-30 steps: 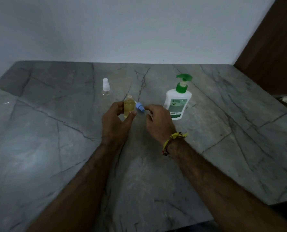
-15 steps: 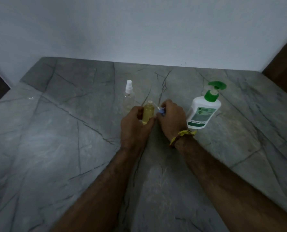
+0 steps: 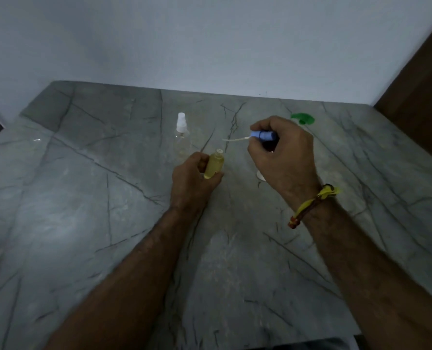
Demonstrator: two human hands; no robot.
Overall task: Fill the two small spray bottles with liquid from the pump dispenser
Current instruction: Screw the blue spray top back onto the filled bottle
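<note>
Gripping a small yellow-filled spray bottle [image 3: 213,165] around its body, the left hand [image 3: 193,181] is resting low on the grey veined stone counter [image 3: 83,223]. This bottle's neck is standing open, tilted slightly right. Just right of it and higher, the right hand [image 3: 283,154] is pinching a blue spray cap [image 3: 264,135], its pale dip tube [image 3: 235,139] pointing left, apart from the open neck. A yellow thread bracelet [image 3: 313,204] is circling the right wrist. Farther left, a clear spray bottle [image 3: 182,137] with a white top is standing upright. Behind the right hand, the pump dispenser [image 3: 303,119] is showing only its green pump head.
</note>
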